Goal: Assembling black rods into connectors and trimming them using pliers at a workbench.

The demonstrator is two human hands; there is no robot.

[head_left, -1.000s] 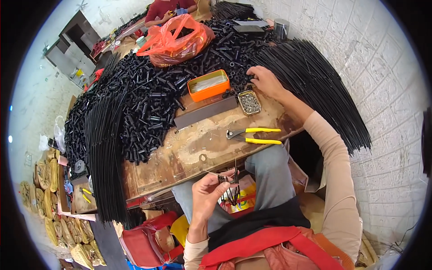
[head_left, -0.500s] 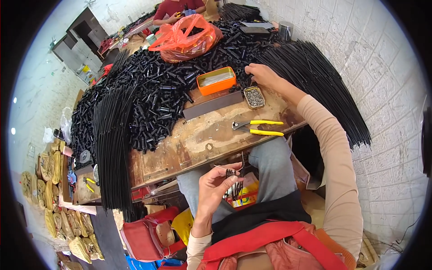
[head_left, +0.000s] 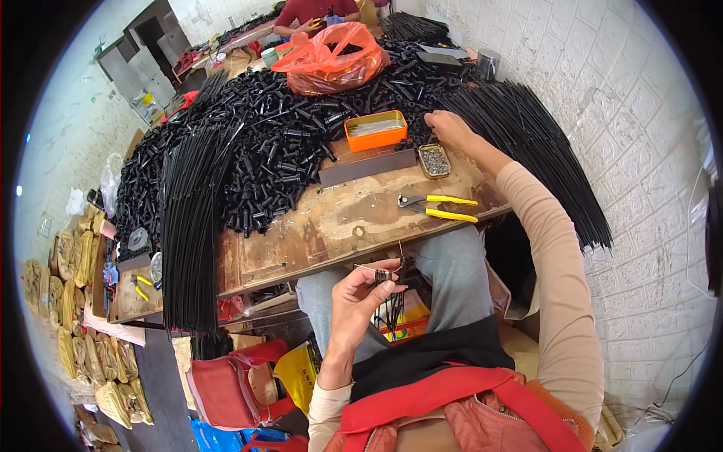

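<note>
My left hand is in front of the table edge, above my lap. Its fingers are closed around a small black tubular part, with a thin light wire sticking out beside it. Thin black strands hang below that hand. My right hand reaches across the table to the pile of black plastic parts, beside a sheaf of long black rods. Its fingers are curled together, and what lies between their tips is hidden. A small dish of metal bits sits just below the right wrist.
Yellow-handled pincers lie on the wooden table. Behind them are a grey block and an orange box. A red plastic bag rests on the pile. More rods overhang the left edge. A person sits beyond.
The view has shifted slightly. My right hand stays at the pile near the rods, its fingers a little more curled. My left hand keeps hold of the black part.
</note>
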